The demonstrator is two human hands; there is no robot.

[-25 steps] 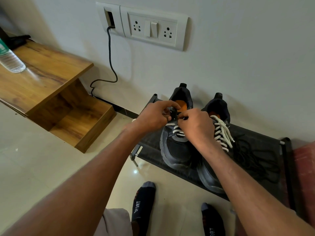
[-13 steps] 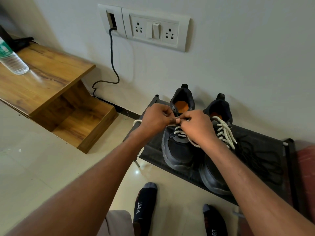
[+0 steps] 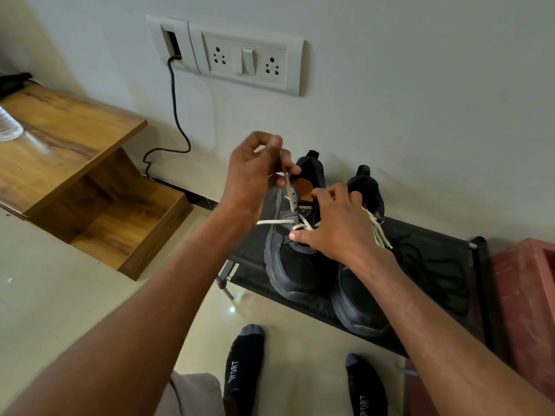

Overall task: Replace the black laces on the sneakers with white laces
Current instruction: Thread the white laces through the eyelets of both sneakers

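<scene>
— What is showing in the head view?
— A grey wall with a switch plate (image 3: 244, 57) is filling the top; a black rack (image 3: 432, 265) is sitting centre right.
— And the sneakers?
— The left sneaker (image 3: 295, 265) and right sneaker (image 3: 360, 301) are standing side by side on it.
— The hands?
— The left hand (image 3: 255, 178), mid-frame, is pinching a white lace (image 3: 285, 183) upward. The right hand (image 3: 336, 226), fingers spread, is pressing the left sneaker's tongue.
— Any writing?
— "SPORT" is showing on both socks (image 3: 243, 370) at the bottom.

A single head-worn wide-angle view looks forward and steeply down from above, close over both forearms. It faces a wall (image 3: 420, 85) at the far side, with the floor (image 3: 60, 295) near and the person's socked feet (image 3: 243, 364) at the bottom edge; the edges seem bent by the lens.
</scene>
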